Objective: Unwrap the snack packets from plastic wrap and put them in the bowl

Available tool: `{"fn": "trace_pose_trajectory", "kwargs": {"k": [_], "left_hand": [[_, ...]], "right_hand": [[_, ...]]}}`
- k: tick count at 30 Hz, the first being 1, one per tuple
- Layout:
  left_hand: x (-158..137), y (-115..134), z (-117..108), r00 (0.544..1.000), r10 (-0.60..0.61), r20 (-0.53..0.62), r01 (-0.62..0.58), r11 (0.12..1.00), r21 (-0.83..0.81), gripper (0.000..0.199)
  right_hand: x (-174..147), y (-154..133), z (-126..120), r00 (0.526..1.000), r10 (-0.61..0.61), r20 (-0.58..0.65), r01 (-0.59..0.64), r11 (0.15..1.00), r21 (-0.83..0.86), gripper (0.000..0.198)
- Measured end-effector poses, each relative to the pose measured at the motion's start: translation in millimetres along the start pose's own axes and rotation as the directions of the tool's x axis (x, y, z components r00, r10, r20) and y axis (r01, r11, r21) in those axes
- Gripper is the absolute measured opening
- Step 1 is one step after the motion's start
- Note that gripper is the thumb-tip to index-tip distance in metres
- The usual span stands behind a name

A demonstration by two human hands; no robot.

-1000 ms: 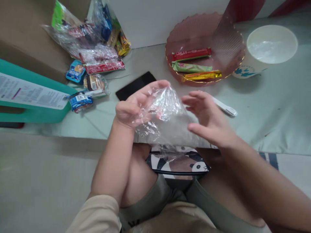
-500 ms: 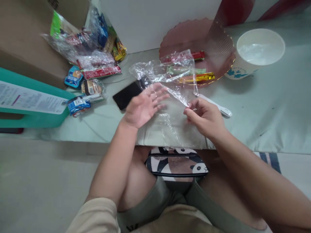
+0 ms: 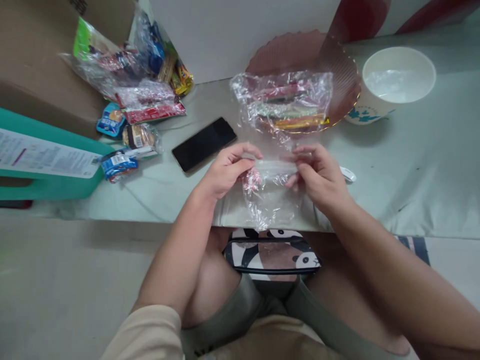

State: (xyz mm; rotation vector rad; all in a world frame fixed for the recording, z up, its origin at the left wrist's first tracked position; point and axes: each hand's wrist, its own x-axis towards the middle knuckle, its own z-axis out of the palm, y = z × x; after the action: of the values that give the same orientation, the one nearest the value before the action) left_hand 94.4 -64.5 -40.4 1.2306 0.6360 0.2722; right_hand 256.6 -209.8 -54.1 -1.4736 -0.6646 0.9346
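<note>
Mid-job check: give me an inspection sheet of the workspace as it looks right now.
Surface: low table with a pale green cover, wrinkled.
Job's things: clear plastic bag, crumpled, stretched between both hands and lifted over the plate.
Clutter: pink plate with wrapped snack bars; paper cup; black phone; pile of snack packets; white object beside the right hand.
Grippers: left hand and right hand each pinch the bag's edge.
Cables: nothing seen.
Surroundings: cardboard box, teal stool, panda-print bag on the person's lap.
</note>
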Motion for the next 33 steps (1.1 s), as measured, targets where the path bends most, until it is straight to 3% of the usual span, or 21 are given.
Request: {"fn": "trace_pose_trajectory", "kwargs": {"k": [2,5,10,15,17,19,20,23,26,30,33], "left_hand": [[0.0,1.5,-0.2,1.0,0.006,-0.016,-0.007,0.999,-0.045,0.005],[-1.2,3.8,-1.5,1.0,0.011,-0.021,-0.013,0.996,-0.083,0.007],[-4.8,5.1,-8.4,0.998,0.009,0.059,-0.007,0.999,-0.034,0.003],[-1.4,2.8,-13.4,0.999,-0.019,0.044,0.016,0.998,0.058,0.015],[1.9,0.2,-14.3,0.998,-0.045,-0.035,0.048,0.995,0.086,0.04],[5.0,-2.8,-15.4,0.992,-0.022,-0.126,0.038,0.991,0.129,0.055],[5.9,-4.0,-16.0,0.987,0.013,-0.161,0.014,0.986,0.168,0.054],[5.9,-4.9,-16.9,0.974,0.108,-0.199,-0.041,0.949,0.312,0.03],[2.7,-2.1,-15.0,0.98,0.107,-0.166,-0.036,0.922,0.385,0.013],[0.2,0.0,-11.5,0.989,0.114,-0.099,-0.09,0.971,0.224,0.021],[0.4,-1.0,-12.2,0.985,0.155,-0.074,-0.146,0.983,0.114,0.026]], "right_hand": [[0.7,1.9,0.7,0.996,-0.079,-0.046,0.08,0.997,0.007,0.004],[1.8,6.7,0.0,0.983,-0.171,-0.073,0.171,0.985,-0.004,0.018],[6.2,16.0,-5.9,0.954,-0.267,-0.133,0.263,0.964,-0.045,0.019],[8.4,17.3,-10.5,0.945,-0.321,-0.066,0.3,0.927,-0.224,0.015],[8.0,15.9,-10.5,0.939,-0.338,-0.066,0.306,0.908,-0.286,0.016],[7.3,13.9,-10.3,0.942,-0.328,-0.078,0.289,0.905,-0.312,0.016],[7.0,12.8,-10.3,0.949,-0.306,-0.079,0.266,0.909,-0.321,0.016],[6.0,9.0,-10.9,0.971,-0.226,-0.076,0.191,0.928,-0.319,0.02],[5.2,5.5,-10.3,0.984,-0.164,-0.065,0.14,0.949,-0.284,0.024],[4.5,7.4,-6.8,0.989,-0.14,-0.048,0.122,0.954,-0.274,0.015],[5.4,14.4,-4.6,0.995,-0.099,-0.001,0.098,0.989,-0.106,0.055]]}}
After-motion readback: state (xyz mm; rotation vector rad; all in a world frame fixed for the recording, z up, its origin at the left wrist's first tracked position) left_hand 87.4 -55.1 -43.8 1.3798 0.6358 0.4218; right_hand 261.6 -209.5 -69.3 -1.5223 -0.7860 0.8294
